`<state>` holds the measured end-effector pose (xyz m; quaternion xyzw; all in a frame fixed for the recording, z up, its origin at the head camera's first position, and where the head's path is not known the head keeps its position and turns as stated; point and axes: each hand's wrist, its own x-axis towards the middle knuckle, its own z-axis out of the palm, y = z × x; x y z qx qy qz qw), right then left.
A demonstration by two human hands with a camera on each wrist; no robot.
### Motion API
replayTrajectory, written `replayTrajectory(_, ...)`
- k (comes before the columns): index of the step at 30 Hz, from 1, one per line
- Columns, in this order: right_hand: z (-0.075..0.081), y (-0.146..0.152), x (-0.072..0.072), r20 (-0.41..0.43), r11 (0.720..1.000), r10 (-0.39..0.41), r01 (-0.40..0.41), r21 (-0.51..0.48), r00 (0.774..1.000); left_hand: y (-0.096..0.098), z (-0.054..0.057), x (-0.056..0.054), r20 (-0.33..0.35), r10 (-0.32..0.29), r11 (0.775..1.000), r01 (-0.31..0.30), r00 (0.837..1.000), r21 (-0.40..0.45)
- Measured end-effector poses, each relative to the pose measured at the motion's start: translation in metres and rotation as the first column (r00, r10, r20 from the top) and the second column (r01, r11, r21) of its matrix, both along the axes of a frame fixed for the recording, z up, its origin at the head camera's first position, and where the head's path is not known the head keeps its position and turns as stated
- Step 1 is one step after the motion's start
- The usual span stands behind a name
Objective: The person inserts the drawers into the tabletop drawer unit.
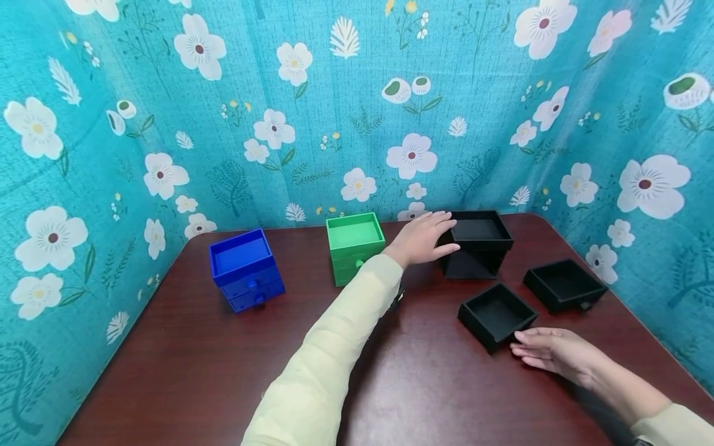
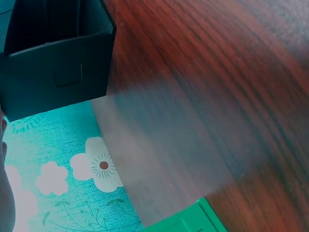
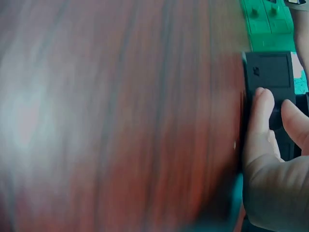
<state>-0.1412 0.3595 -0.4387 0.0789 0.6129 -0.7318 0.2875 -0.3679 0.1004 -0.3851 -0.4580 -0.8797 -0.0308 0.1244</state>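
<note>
My left hand (image 1: 425, 238) rests on the left side and top edge of a black cabinet (image 1: 480, 232), its fingers fairly straight. The cabinet's lower front is an open hollow, and its side also shows in the left wrist view. My right hand (image 1: 558, 353) is at the front of a loose black drawer (image 1: 498, 316), with the thumb and fingers around its small dark knob (image 3: 276, 118). The grip on the knob is partly hidden by the fingers. Another black drawer (image 1: 564, 285) lies to the right, its knob facing front.
A green drawer cabinet (image 1: 355, 244) stands left of the black one, near the curtain. Farther left is a blue cabinet (image 1: 248, 269) with two knobbed drawers. A flowered teal curtain (image 1: 334, 124) borders the back and sides of the brown table (image 1: 435, 396).
</note>
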Motion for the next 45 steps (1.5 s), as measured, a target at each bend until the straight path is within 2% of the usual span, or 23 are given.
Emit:
replayTrajectory(6,0.004,-0.017,-0.003,-0.006,0.990,-0.140,0.140,0.016,0.990,-0.001,-0.001,0.000,0.012,0.000,1.000,-0.001,1.000,0.019)
replayTrajectory(14,0.004,-0.041,-0.010,-0.008,0.950,-0.308,0.307,-0.050,0.951,0.000,-0.001,0.003,0.021,-0.009,0.999,0.009,1.000,0.041)
replayTrajectory(21,0.004,-0.054,-0.019,-0.005,0.933,-0.351,0.350,-0.086,0.936,-0.001,-0.001,0.005,0.026,0.003,0.998,-0.005,1.000,0.068)
replayTrajectory(27,0.003,-0.060,-0.024,-0.011,0.921,-0.376,0.373,-0.112,0.926,0.000,0.000,0.005,0.033,0.003,0.998,-0.004,0.999,0.055)
replayTrajectory(45,0.005,-0.072,-0.034,0.018,0.887,-0.446,0.444,-0.125,0.895,0.001,-0.001,0.004,0.030,0.004,0.998,-0.006,1.000,0.057)
